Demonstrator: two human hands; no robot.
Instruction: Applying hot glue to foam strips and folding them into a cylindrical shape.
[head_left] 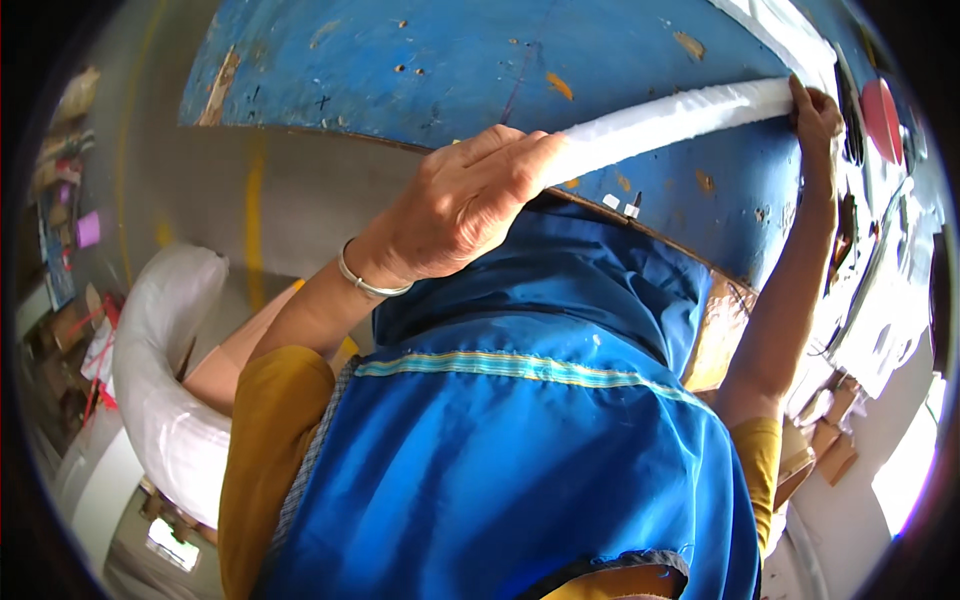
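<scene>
Stretching between the two hands, a long white padded strip of soft material (665,120) ran over the scuffed blue wooden tabletop (450,60). The left hand (460,205) was closed around the strip's near-left end, the fingers (520,150) wrapped over it so that the strip emerged from the fist toward the right. The right hand (815,115) pinched the far-right end, its fingertips (797,90) pressed on the strip's top edge. A silver bangle (370,285) circled the left wrist. A blue apron with a striped band (520,420) hung below the hands. At left, a large white plastic-wrapped roll (160,370) curved near the floor.
</scene>
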